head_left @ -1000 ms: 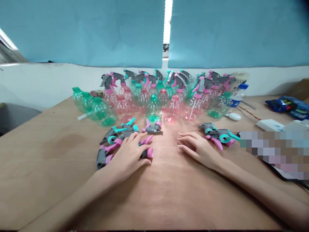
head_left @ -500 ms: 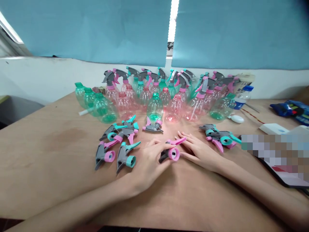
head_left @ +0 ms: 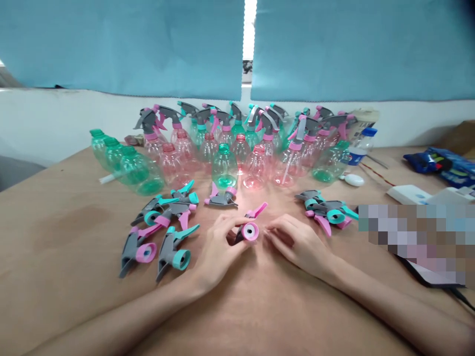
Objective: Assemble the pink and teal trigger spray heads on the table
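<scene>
My left hand (head_left: 222, 244) grips a grey trigger spray head with a pink collar (head_left: 250, 231) between thumb and fingers. Its collar opening faces me and its pink trigger sticks up to the right. Close by on the right, my right hand (head_left: 302, 242) has thumb and fingertips drawn together near the collar; whatever they may hold is too small to make out. Left of my left hand lie several loose spray heads (head_left: 172, 254) with pink or teal collars. Another pink-and-grey spray head (head_left: 222, 198) lies just beyond my hands.
Several open green bottles (head_left: 224, 168) and pink bottles (head_left: 256, 170) stand behind, before a row of bottles fitted with spray heads (head_left: 269, 123). More spray heads (head_left: 326, 210) lie at right. Further right are a blue-capped bottle (head_left: 361, 146), a white power strip (head_left: 411, 195) and a blue packet (head_left: 445, 165).
The view has swung right, so things sit further left. My right hand's fingers have gone from stretched out to drawn together. The held spray head's collar has turned more towards me.
</scene>
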`<state>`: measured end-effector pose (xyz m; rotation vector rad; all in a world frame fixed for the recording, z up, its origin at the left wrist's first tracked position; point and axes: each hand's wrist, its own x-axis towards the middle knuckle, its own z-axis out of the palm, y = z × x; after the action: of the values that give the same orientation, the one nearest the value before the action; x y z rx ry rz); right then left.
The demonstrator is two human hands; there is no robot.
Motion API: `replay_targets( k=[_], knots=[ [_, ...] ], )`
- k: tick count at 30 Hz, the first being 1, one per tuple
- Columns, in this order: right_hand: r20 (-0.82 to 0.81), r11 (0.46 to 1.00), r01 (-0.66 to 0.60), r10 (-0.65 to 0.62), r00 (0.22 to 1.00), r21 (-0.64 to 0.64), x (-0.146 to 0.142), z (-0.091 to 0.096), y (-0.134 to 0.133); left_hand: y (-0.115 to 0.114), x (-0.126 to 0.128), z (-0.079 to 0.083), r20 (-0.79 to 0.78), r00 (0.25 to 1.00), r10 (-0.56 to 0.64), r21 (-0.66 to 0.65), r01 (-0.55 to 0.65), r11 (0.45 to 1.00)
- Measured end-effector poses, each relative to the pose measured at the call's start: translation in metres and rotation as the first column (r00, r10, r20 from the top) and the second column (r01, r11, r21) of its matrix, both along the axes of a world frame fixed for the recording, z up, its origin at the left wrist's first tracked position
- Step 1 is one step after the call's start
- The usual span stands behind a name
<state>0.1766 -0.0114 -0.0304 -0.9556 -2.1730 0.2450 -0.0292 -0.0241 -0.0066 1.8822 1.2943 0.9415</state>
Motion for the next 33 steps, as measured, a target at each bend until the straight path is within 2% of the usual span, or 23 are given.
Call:
replay_targets(
  k=[3,6,13,19,25,33],
  knots=[
    [-0.059,0.994,-0.060,0.066,0.996,0.092,-0.005,0.001,-0.006,0.001,-0.002,-0.002,0.003,1.000,-0.012,-0.010,0.012,1.000],
    [-0.004,0.985,-0.108,0.109,0.994,0.135,-0.011,0.003,-0.009,0.001,-0.002,-0.003,-0.013,0.999,-0.029,0.004,0.029,1.000],
    [0.067,0.979,-0.075,0.063,0.996,0.189,-0.015,0.006,-0.010,0.000,0.001,0.000,-0.053,0.998,-0.040,0.074,0.044,0.996],
    [0.065,0.969,-0.087,0.074,0.995,0.230,-0.017,0.004,-0.011,-0.001,0.002,0.002,-0.088,0.995,-0.048,0.129,0.059,0.990],
    [0.038,0.974,-0.100,0.094,0.995,0.205,-0.016,0.002,-0.010,-0.001,0.002,0.003,-0.105,0.990,-0.096,0.150,0.112,0.982],
    [-0.054,0.976,-0.149,0.159,0.986,0.156,-0.016,-0.002,-0.008,-0.002,0.002,0.003,-0.073,0.991,-0.115,0.121,0.124,0.985]
  ],
)
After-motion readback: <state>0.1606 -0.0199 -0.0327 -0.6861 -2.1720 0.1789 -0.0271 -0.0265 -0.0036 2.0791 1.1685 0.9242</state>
